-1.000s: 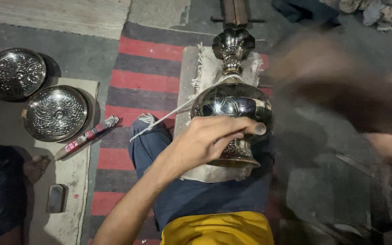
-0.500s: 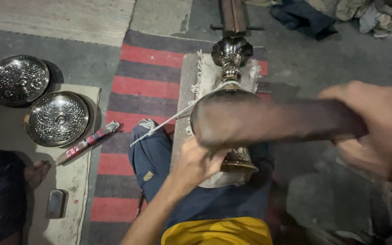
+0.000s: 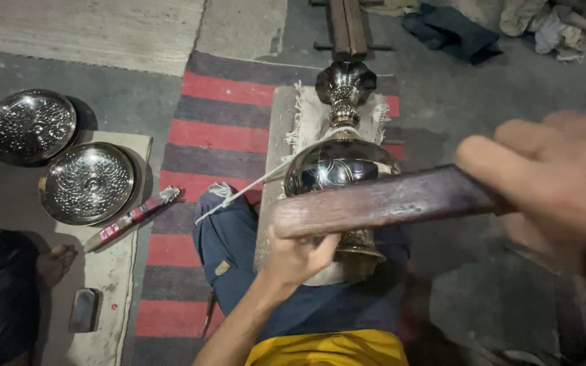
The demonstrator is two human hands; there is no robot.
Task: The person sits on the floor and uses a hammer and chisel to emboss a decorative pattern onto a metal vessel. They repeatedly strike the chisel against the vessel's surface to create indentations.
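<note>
A shiny engraved metal vase [image 3: 334, 166] lies on a fringed cloth pad [image 3: 304, 115] across my lap, neck pointing away. My left hand [image 3: 298, 257] is curled in a fist against the vase's lower body near its foot. It seems to grip a thin metal tool, whose tip is hidden. My right hand [image 3: 557, 183], large and blurred close to the camera, grips a dark wooden bar [image 3: 381, 201]. The bar reaches left across the vase's belly, just above my left hand. A white string [image 3: 239, 193] runs from the vase toward my knee.
Two embossed metal plates [image 3: 28, 125] [image 3: 88, 183] rest at the left, with a red-wrapped stick [image 3: 130, 218] beside them. Another person's foot [image 3: 54, 263] and a small dark case [image 3: 84, 310] are at the lower left. A red-striped rug [image 3: 218, 135] lies beneath me. Cloths [image 3: 456, 30] sit at the top right.
My right hand has brought the wooden bar down and left across the vase. My left hand has slid from the vase's belly toward its foot.
</note>
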